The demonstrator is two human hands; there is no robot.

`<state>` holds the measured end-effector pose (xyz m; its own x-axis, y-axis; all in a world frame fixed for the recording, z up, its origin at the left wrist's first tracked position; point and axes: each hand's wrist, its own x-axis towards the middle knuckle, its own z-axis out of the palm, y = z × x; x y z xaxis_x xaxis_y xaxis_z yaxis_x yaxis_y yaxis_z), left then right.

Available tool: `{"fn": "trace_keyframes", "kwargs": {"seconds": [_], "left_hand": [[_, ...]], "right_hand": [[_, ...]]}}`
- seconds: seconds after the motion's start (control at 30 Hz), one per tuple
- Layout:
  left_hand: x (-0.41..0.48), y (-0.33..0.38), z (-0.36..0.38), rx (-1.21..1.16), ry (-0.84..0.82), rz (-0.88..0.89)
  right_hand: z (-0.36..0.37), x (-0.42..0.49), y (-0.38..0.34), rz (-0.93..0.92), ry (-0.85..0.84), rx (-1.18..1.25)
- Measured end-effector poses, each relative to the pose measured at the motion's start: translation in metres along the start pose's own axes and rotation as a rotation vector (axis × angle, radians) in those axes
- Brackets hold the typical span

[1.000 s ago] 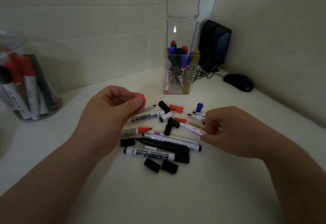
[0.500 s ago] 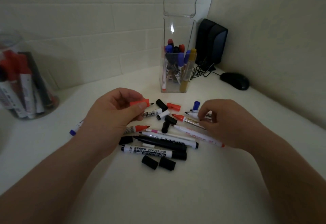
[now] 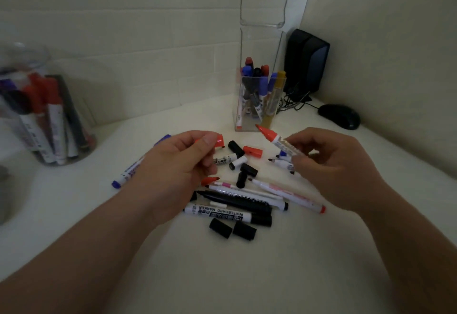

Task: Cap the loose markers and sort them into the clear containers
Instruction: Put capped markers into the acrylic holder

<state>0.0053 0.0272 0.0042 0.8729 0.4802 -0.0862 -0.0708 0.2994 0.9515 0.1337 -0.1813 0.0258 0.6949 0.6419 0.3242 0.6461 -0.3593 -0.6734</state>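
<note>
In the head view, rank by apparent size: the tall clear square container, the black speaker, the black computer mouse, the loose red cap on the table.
1. tall clear square container
2. black speaker
3. black computer mouse
4. loose red cap, nearer the camera yet plainly smallest

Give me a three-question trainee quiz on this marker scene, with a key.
1. True or false: the right hand holds a capped blue marker.
2. What does the left hand pinch? A. red cap B. pencil C. eraser
3. Fill in: the two loose caps nearest the camera are ___.
Key: 1 false, it holds an uncapped red marker; 2 A; 3 black.
</note>
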Motion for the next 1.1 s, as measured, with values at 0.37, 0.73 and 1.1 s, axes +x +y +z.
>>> {"fn": "trace_keyframes", "kwargs": {"seconds": [0.37, 0.73, 1.1], "left_hand": [[-0.003, 0.003, 0.001, -0.182, -0.137, -0.011], [-0.011, 0.001, 0.005, -0.008, -0.222, 0.01], [-0.013, 0.002, -0.002, 0.126, -0.341, 0.124]], "right_hand": [[0.006, -0.012, -0.017, -0.244, -0.075, 0.101], [0.009, -0.016, -0.022, -0.405, -0.078, -0.249], [0.016, -0.021, -0.029, -0.421, -0.054, -0.167]]}}
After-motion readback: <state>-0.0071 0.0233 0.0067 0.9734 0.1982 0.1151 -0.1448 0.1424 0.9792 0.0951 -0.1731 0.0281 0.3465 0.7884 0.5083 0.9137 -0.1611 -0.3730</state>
